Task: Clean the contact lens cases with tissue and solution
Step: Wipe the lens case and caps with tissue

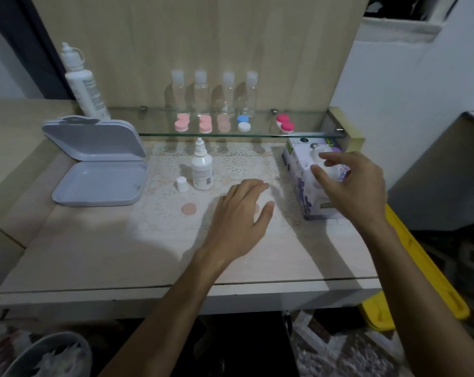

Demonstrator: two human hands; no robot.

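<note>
My left hand (241,213) lies flat on the lace mat, fingers spread, covering something I cannot see clearly. A peach lens-case cap (189,208) lies on the mat to its left. My right hand (350,186) hovers over the tissue box (309,197), thumb and fingers closing on the white tissue (316,156) at its opening. A small white solution bottle (201,167) stands uncapped, its cap (182,184) beside it. Several lens cases sit on the glass shelf: pink ones (182,123), a blue-and-white one (243,123) and a magenta one (284,123).
An open grey hinged box (99,183) sits at the left. A large white bottle (83,85) and several clear small bottles (214,91) stand on the glass shelf (159,135). A bin (48,355) is below the desk's front left; a yellow object (420,270) lies at the right.
</note>
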